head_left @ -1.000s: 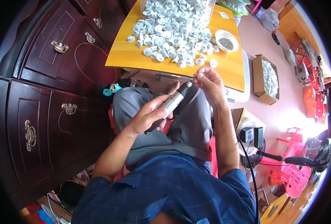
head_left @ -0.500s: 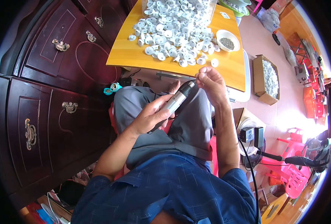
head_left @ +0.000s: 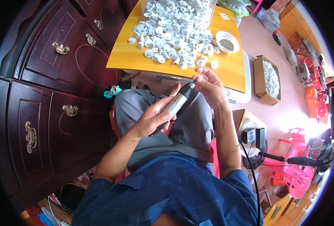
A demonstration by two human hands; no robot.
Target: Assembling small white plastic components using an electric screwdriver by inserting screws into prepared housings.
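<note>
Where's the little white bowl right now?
In the head view, the white bowl sits by the right edge of the wooden table, just right of the pile of white pieces.

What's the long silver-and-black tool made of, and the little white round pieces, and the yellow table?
The long silver-and-black tool: its grey barrel shines like metal; dark parts could be plastic.
The little white round pieces: probably plastic, smooth and matching in shape.
The yellow flat-topped table: maybe wood or laminate, wood-coloured and smooth.
</note>
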